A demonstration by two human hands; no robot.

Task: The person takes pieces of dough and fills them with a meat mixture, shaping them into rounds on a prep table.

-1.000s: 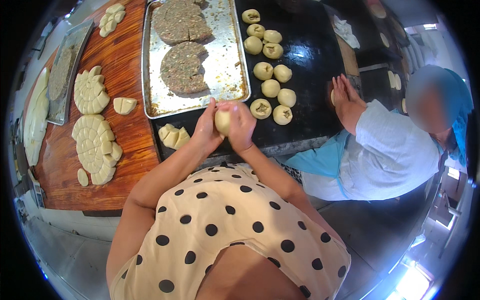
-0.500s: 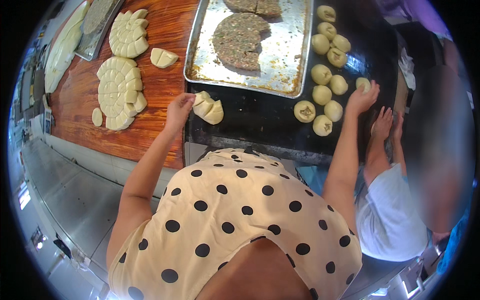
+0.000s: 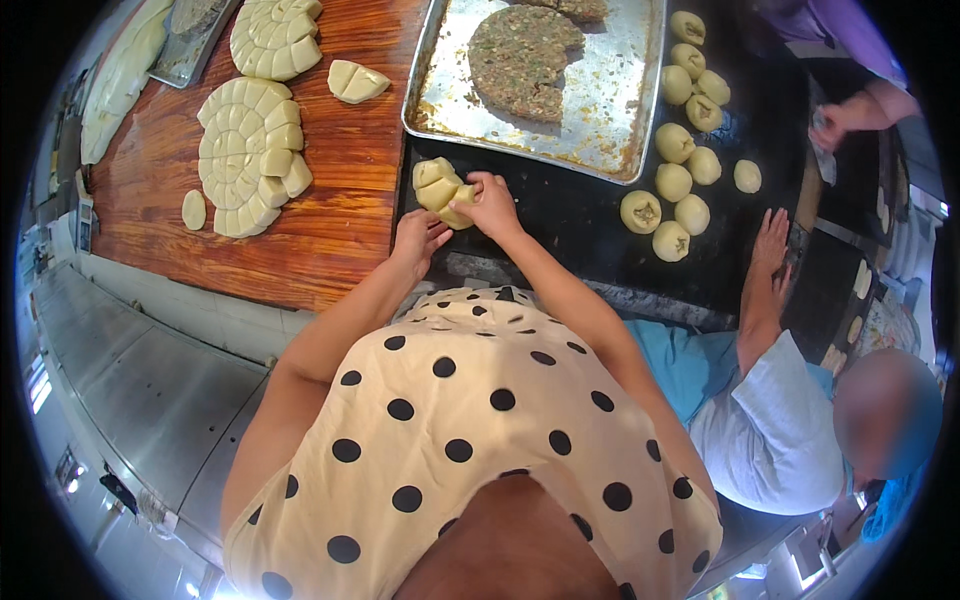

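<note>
A small pile of pale cut dough pieces (image 3: 436, 186) lies at the left edge of the black work surface (image 3: 590, 250). My right hand (image 3: 490, 204) is on the right side of the pile, with its fingers closed on one dough piece. Just below the pile, my left hand (image 3: 418, 238) rests with its fingers loosely apart and holds nothing. Several filled dough balls (image 3: 672, 182) stand in a column to the right. A metal tray (image 3: 620, 125) behind the pile holds a flat brown-green slab of filling (image 3: 525, 60).
On the wooden board (image 3: 340, 215) lie a round dough sheet cut into squares (image 3: 250, 155), a second one (image 3: 275, 35), a wedge (image 3: 355, 80) and a small piece (image 3: 194, 210). A co-worker's hand (image 3: 770, 250) lies flat on the black surface; another person's hand (image 3: 845, 112) works at top right.
My right hand has come back from the row of dough balls on the right to the dough pile. My left hand has slipped off the pile toward me.
</note>
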